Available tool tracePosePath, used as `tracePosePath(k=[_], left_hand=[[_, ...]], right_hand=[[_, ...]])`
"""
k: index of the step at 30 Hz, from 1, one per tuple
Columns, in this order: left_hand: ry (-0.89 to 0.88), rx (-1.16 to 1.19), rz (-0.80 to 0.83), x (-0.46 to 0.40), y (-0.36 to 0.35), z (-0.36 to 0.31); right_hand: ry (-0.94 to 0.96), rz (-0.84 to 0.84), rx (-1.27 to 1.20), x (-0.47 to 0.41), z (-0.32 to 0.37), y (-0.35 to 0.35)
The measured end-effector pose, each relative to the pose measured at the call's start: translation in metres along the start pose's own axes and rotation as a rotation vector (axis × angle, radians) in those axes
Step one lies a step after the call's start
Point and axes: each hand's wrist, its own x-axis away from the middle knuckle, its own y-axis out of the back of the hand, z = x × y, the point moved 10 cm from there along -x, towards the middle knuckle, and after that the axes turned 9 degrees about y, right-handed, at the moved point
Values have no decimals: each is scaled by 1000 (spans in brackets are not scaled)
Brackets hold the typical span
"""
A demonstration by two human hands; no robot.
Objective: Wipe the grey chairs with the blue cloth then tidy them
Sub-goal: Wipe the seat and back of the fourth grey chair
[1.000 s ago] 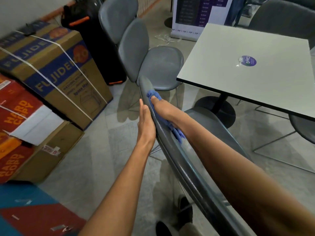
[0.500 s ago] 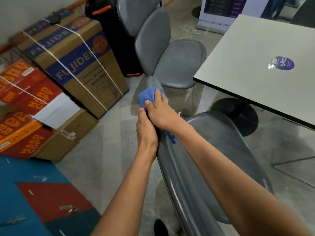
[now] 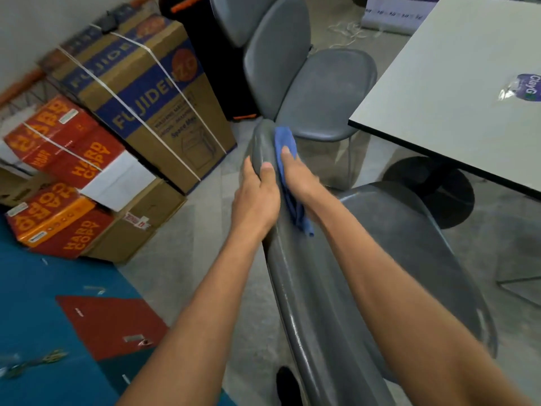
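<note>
The nearest grey chair (image 3: 316,288) stands right below me, its backrest running up the middle of the view. My left hand (image 3: 256,197) grips the top edge of that backrest, thumb over the rim. My right hand (image 3: 298,174) presses the blue cloth (image 3: 285,142) against the inner face of the backrest near its top; a tail of the cloth hangs below the wrist. A second grey chair (image 3: 319,92) stands just beyond, and a third backrest (image 3: 234,16) shows behind it.
A white table (image 3: 456,92) on a black pedestal base (image 3: 436,191) stands to the right. Stacked cardboard boxes (image 3: 140,92) line the left wall, with a black case (image 3: 210,57) behind them. A blue and red surface (image 3: 58,317) lies at lower left.
My right hand has shifted with the cloth from the top rim onto the inner face of the backrest. My left hand now wraps its thumb over the rim. The view has moved closer.
</note>
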Motion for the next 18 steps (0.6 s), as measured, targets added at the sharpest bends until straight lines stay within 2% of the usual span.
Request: tracePosePath(k=[4, 8, 13, 15, 18], left_hand=[[12, -137, -62, -17, 0, -21], [-26, -231, -133, -11, 0, -25], [-44, -255, -175, -12, 3, -27], [-53, -271, -183, -12, 3, -27], [-58, -271, -187, -15, 4, -27]], right_hand=[[-94, 45, -4, 43, -72, -12], [11, 23, -91, -21, -48, -2], [-77, 0, -258, -70, -48, 2], [-99, -21, -226, -50, -55, -1], [-180, -27, -42, 17, -99, -1]])
